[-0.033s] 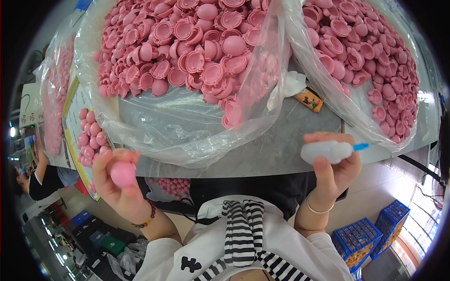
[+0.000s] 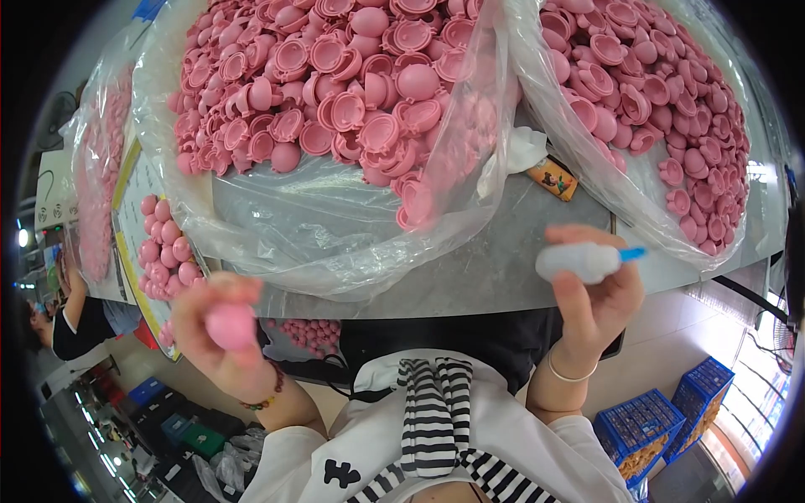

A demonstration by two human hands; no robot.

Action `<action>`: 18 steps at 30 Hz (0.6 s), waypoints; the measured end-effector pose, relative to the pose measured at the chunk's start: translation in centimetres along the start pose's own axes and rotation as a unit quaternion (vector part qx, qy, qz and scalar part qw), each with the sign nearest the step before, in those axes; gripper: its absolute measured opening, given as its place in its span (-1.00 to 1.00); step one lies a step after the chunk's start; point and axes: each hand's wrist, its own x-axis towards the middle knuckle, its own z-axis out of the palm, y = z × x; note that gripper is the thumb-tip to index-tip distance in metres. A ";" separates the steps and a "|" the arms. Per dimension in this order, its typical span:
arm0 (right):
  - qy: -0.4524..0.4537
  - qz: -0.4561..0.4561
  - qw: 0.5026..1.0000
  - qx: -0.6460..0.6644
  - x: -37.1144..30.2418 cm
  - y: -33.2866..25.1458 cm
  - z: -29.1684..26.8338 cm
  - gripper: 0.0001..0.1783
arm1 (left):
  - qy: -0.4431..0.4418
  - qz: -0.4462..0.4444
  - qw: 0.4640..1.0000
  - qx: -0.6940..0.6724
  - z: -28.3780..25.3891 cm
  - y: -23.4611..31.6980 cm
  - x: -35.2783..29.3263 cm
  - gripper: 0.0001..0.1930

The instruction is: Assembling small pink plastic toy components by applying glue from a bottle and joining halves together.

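Observation:
My left hand [image 2: 220, 331] is closed around a round pink plastic ball [image 2: 231, 327], held beyond the front edge of the table; motion blurs it a little. On the other side, my right hand [image 2: 597, 293] grips a small whitish squeeze bottle [image 2: 577, 263] between thumb and fingers. Its thin blue tip [image 2: 633, 253] points to the right. Ball and bottle are well apart. Closest to my left hand lie several assembled pink balls [image 2: 164, 251] in a cluster. A large heap of open pink half-shells [image 2: 348, 109] fills the clear plastic bag in front of me.
A second clear bag of pink shells [image 2: 662, 109] stands at the right. Between the bags sit a small orange-brown packet [image 2: 553, 179] and a crumpled white tissue [image 2: 527, 149]. Blue crates [image 2: 641, 427] are on the floor at lower right. A person [image 2: 80, 323] is at far left.
My left hand has shifted slightly right and down with the pink ball. The squeeze bottle in my right hand has moved slightly left.

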 end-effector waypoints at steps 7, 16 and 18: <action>0.057 -0.032 0.969 -0.238 1.9 0.0 0.0 -0.71 | -0.326 -0.068 0.888 -0.317 5.8 -0.4 -1.4 -0.49; 0.183 -0.224 0.926 -0.241 -0.4 0.4 -0.2 -0.59 | -0.356 -0.153 0.879 -0.280 8.3 0.0 -2.3 -0.50; 0.056 -0.171 0.945 -0.275 -0.5 -1.0 2.2 -0.80 | -0.331 -0.162 0.880 -0.299 8.2 -0.1 -2.5 -0.47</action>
